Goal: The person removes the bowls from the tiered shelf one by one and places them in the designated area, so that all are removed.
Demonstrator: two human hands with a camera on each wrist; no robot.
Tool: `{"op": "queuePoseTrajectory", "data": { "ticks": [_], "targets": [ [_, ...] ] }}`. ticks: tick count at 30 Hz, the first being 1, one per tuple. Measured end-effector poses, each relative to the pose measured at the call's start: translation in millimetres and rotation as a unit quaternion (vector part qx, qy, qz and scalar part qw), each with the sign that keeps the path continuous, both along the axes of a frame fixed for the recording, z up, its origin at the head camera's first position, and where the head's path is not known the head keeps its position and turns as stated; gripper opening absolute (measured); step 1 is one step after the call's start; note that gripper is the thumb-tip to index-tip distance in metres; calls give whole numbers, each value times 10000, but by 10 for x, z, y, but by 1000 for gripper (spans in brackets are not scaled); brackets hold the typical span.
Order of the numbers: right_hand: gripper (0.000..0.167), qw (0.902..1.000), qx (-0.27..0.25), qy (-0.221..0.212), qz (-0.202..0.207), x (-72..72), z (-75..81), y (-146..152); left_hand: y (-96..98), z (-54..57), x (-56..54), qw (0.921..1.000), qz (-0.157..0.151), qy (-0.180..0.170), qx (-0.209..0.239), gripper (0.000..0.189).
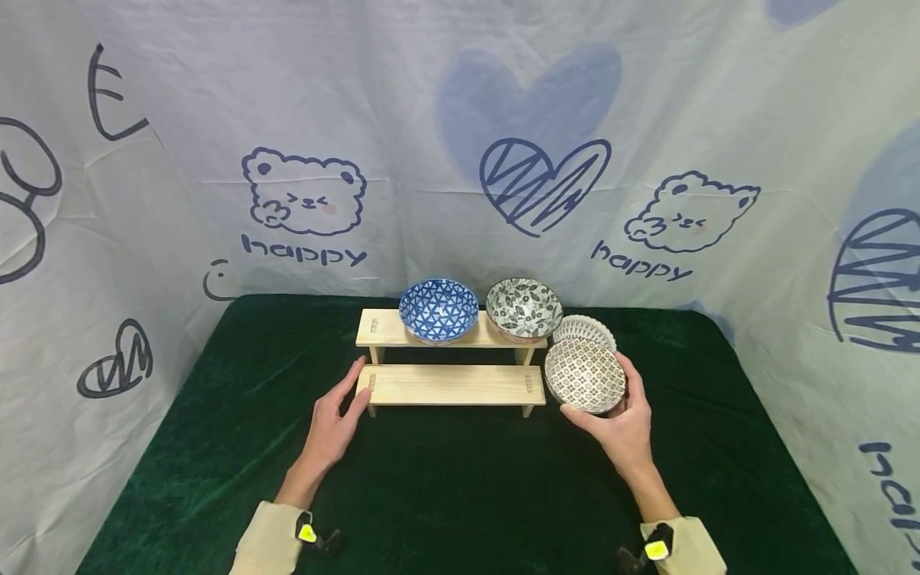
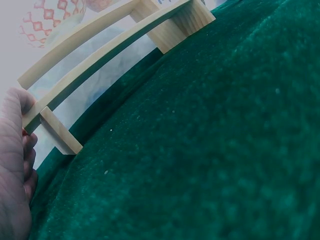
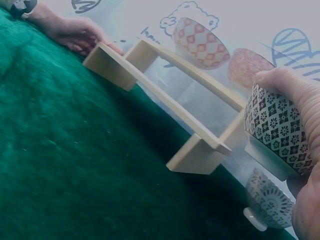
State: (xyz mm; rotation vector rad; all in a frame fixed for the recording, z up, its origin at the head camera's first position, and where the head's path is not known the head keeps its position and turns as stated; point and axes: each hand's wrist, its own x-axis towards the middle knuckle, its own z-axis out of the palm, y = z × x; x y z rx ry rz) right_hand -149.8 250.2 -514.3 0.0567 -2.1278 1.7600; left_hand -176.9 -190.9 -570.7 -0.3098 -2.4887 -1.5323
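My right hand grips a small bowl with a dark floral lattice pattern, thumb at the near rim and fingers round its right side. The bowl is tilted, its inside facing the head camera, at the right end of a two-tier wooden shelf. Below and behind it, another patterned bowl is partly hidden. My left hand holds the left end of the shelf's lower tier, thumb at the board's end and fingers beyond. On the upper tier sit a blue-and-white bowl and a leaf-patterned bowl, side by side.
Dark green velvet cloth covers the table. Close behind the shelf hangs a pale curtain printed with bears and hearts, which also closes off both sides. A dark device is strapped to each wrist over light sleeves.
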Motion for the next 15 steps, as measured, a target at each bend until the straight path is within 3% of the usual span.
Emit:
{"op": "queuePoseTrajectory", "data": {
  "ticks": [15],
  "targets": [
    [106,9991,114,-21,-402,-123,48,164,-5,-5,-7,10000,4,19,-32,56]
  ]
}}
